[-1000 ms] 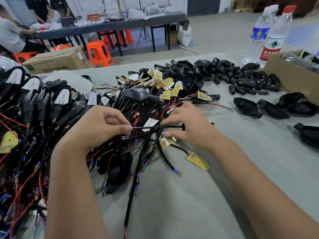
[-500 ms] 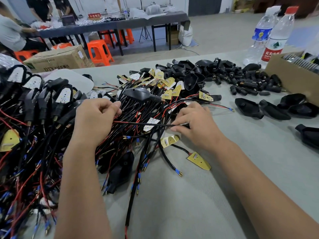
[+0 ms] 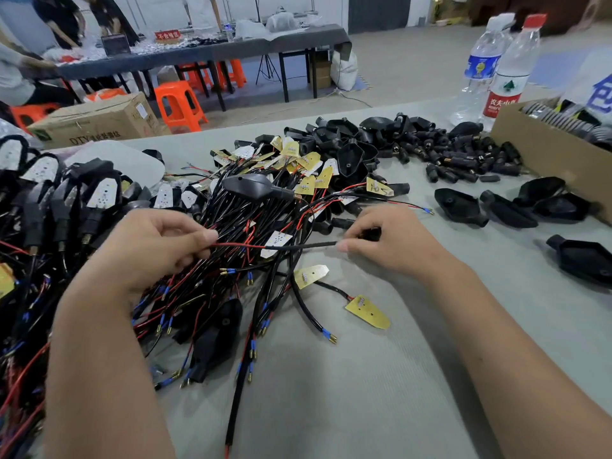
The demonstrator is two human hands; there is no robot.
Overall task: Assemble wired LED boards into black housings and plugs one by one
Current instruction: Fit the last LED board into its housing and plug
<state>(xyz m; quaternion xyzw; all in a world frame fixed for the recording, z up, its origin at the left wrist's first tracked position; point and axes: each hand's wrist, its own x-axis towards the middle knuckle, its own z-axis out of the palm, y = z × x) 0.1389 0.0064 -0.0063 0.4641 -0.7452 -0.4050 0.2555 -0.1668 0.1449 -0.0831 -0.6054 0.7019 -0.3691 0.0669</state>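
Note:
My left hand point(image 3: 155, 246) pinches the red and black wire ends of a sleeved cable point(image 3: 298, 246) stretched level between both hands. My right hand point(image 3: 387, 240) holds the cable's other end together with a small black plug point(image 3: 371, 232) half hidden under the fingers. Beneath lies a tangle of wired LED boards point(image 3: 284, 167), yellow and white. One loose yellow board point(image 3: 367, 313) rests on the grey table point(image 3: 364, 392). Empty black housings point(image 3: 460, 207) lie to the right. A heap of black plugs point(image 3: 463, 157) sits behind them.
Finished assemblies point(image 3: 49, 207) pile up at the far left. A cardboard box point(image 3: 546, 150) stands at the right edge, with two water bottles point(image 3: 503, 71) behind it. Beyond the table are a carton point(image 3: 96, 124), orange stools and people at another table.
My left hand has drawn the wires leftward, pulling the cable taut; more red wire now shows between the hands. My right hand stayed near the same spot.

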